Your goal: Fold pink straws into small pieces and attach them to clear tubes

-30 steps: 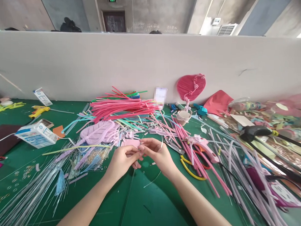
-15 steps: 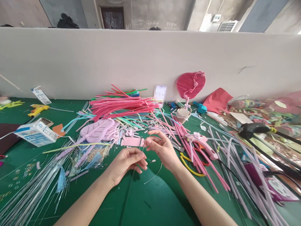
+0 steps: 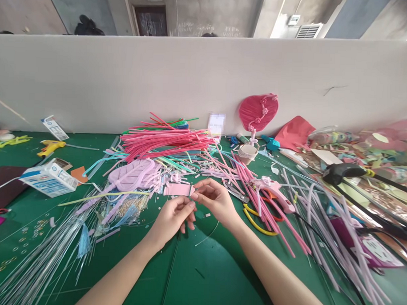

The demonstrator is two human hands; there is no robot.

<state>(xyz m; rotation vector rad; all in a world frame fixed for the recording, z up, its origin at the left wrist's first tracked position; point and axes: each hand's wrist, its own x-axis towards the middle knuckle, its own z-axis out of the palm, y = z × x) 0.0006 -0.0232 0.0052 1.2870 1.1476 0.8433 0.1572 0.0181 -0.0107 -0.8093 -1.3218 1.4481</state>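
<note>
My left hand (image 3: 174, 216) is closed in a pinch, thumb against index finger, with the other fingers curled below. Just above and to its right, my right hand (image 3: 217, 202) pinches at nearly the same spot. A thin dark wire (image 3: 190, 190) stands up between the two sets of fingertips; its lower end is hidden by the fingers. Behind it lies a flat pink strip (image 3: 176, 189). A pale thin strand (image 3: 209, 236) curves below my right hand, and I cannot tell whether it is attached to anything held.
Pink and red pipe cleaners (image 3: 167, 142) are heaped at the back. Scissors (image 3: 259, 223) and a pink glue gun (image 3: 277, 195) lie right, beside lilac pipe cleaners (image 3: 350, 255). At left are wire stems (image 3: 43, 253), a box (image 3: 49, 179) and a yellow glue gun (image 3: 51, 147).
Both hands have shifted slightly left, and the right fingers have closed in nearer to the left fingertips. The view has tilted down a little.
</note>
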